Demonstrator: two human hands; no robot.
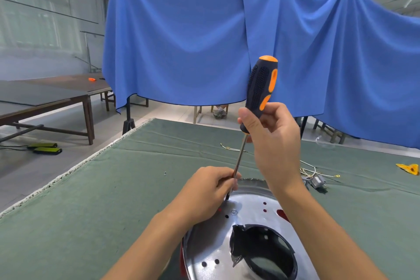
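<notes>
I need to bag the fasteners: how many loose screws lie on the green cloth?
1: a small screw on the cloth, left of the left hand. Others may hide under the metal plate.

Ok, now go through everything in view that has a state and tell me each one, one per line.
screwdriver: tilted near upright, handle up, tip down at the metal plate.
right hand: grips the handle's lower end.
left hand: pinches the shaft near the tip.
metal plate: lies on the green cloth, several holes empty.
small screw: loose on the cloth, apart from the plate.
wires: lie loose, right of the plate.
</notes>
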